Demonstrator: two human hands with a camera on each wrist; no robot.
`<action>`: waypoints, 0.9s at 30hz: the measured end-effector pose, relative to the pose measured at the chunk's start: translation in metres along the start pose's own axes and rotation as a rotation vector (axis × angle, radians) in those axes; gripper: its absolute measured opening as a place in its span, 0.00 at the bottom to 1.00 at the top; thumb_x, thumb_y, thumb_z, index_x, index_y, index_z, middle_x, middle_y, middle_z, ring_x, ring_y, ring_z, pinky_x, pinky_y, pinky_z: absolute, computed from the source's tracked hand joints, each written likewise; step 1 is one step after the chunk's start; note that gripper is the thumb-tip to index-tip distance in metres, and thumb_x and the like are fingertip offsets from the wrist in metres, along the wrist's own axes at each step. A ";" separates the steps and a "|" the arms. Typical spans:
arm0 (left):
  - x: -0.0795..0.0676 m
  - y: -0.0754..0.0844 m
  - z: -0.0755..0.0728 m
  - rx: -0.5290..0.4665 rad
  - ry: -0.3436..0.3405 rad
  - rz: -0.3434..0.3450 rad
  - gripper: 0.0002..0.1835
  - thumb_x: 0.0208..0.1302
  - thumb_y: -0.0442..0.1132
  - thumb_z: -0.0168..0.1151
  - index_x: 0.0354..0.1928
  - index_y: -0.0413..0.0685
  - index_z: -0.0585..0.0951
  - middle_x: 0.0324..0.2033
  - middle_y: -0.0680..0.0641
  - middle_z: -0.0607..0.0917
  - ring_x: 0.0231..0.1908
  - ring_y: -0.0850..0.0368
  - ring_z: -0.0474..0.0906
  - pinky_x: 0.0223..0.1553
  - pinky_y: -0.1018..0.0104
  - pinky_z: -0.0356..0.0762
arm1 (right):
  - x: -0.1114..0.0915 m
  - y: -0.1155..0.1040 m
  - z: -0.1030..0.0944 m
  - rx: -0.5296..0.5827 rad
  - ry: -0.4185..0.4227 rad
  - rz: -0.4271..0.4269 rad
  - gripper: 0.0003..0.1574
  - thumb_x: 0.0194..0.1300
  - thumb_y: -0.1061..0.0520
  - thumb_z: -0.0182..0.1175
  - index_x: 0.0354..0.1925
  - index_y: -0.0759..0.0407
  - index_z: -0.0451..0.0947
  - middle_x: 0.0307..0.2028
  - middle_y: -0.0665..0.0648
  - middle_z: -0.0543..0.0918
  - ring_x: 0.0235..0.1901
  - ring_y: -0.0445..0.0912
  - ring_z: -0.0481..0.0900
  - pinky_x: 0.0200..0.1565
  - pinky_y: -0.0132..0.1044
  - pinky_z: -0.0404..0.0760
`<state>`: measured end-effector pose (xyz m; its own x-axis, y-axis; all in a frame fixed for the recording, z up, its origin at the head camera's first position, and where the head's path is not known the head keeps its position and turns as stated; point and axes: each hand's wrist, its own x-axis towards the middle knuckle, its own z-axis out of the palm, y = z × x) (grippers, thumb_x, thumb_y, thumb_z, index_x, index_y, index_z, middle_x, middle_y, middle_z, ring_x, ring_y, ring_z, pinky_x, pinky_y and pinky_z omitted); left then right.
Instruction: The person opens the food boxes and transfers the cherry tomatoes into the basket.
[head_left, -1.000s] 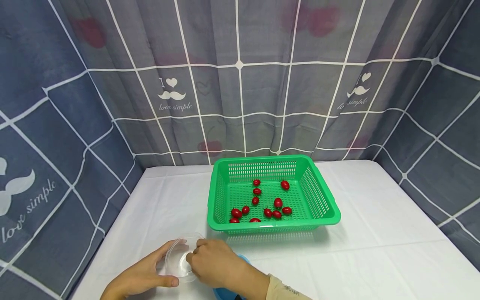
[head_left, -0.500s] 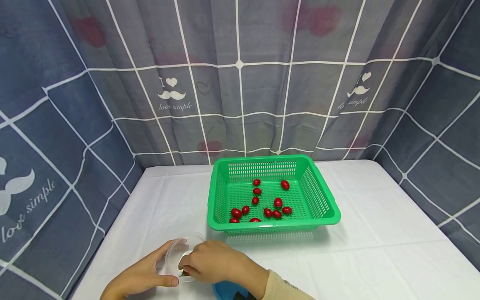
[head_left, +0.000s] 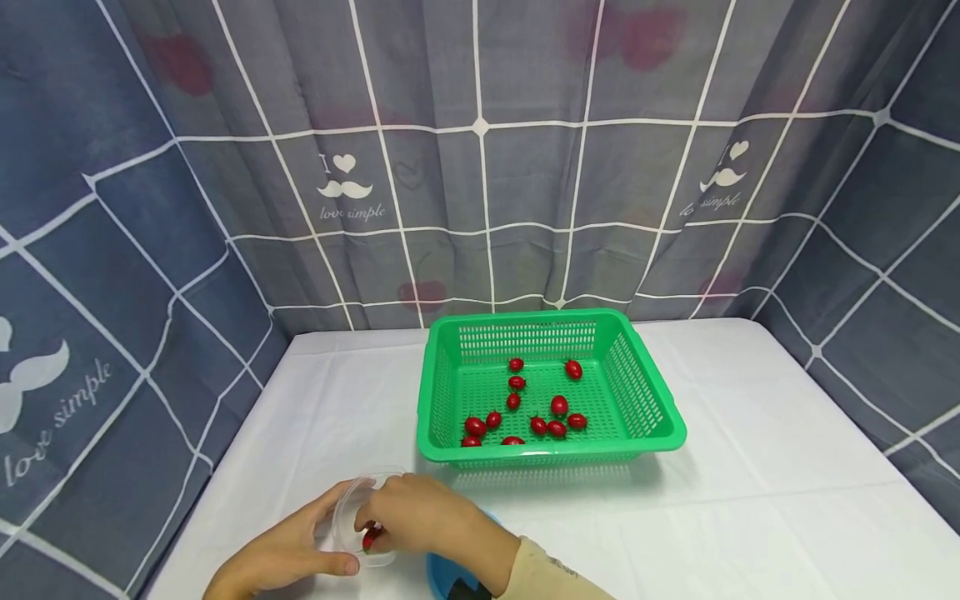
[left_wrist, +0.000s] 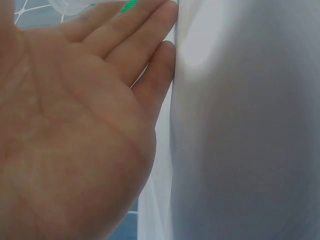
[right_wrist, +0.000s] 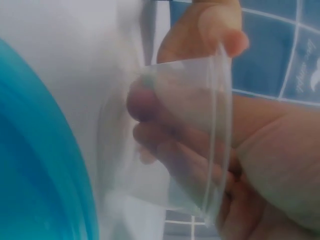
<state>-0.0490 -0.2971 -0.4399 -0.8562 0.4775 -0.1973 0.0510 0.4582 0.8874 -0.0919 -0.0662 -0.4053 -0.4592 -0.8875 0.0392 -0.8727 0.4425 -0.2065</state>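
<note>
A clear plastic tub (head_left: 347,521) stands on the table at the lower left in the head view. My left hand (head_left: 281,546) holds its left side, thumb in front and fingers behind; in the left wrist view the palm of that hand (left_wrist: 75,130) fills the left half. My right hand (head_left: 420,517) reaches into the tub with its fingers curled round a red cherry tomato (head_left: 370,539). Through the tub wall, the right wrist view shows the tomato (right_wrist: 142,102) at the fingertips, low near the tub's bottom.
A green perforated basket (head_left: 551,457) with several cherry tomatoes (head_left: 558,406) stands behind the hands. Partly under my right forearm is a blue bowl (right_wrist: 45,150). A white cloth (head_left: 757,467) covers the table, and a checked grey curtain (head_left: 525,183) hangs around it.
My right hand has gone deeper into the tub, first down and left, then slightly back up. The tomato, hidden at first, now shows at its fingers. My left hand has stayed put.
</note>
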 end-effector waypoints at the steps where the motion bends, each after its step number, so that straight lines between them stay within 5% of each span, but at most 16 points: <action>1: 0.000 0.001 0.000 0.008 0.005 -0.001 0.49 0.63 0.42 0.75 0.80 0.48 0.57 0.76 0.38 0.64 0.65 0.75 0.64 0.61 0.80 0.65 | 0.001 0.000 0.000 -0.006 0.002 0.008 0.08 0.56 0.46 0.78 0.34 0.36 0.88 0.24 0.32 0.79 0.25 0.27 0.69 0.31 0.19 0.67; 14: -0.003 -0.001 -0.001 0.027 0.016 -0.011 0.50 0.63 0.42 0.75 0.81 0.47 0.56 0.76 0.38 0.64 0.65 0.76 0.64 0.61 0.80 0.65 | 0.013 -0.008 0.008 -0.098 0.032 0.111 0.13 0.53 0.43 0.79 0.27 0.36 0.82 0.18 0.36 0.71 0.23 0.32 0.67 0.27 0.26 0.65; 27: 0.000 -0.003 0.000 0.010 0.007 -0.020 0.50 0.62 0.43 0.75 0.81 0.47 0.57 0.76 0.41 0.65 0.63 0.75 0.66 0.59 0.79 0.68 | 0.007 0.000 0.005 -0.035 0.107 0.002 0.11 0.57 0.49 0.77 0.28 0.40 0.82 0.20 0.35 0.71 0.22 0.30 0.65 0.26 0.21 0.62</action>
<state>-0.0492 -0.2986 -0.4427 -0.8607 0.4627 -0.2123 0.0384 0.4749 0.8792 -0.0944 -0.0734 -0.4096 -0.4748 -0.8684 0.1429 -0.8759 0.4505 -0.1727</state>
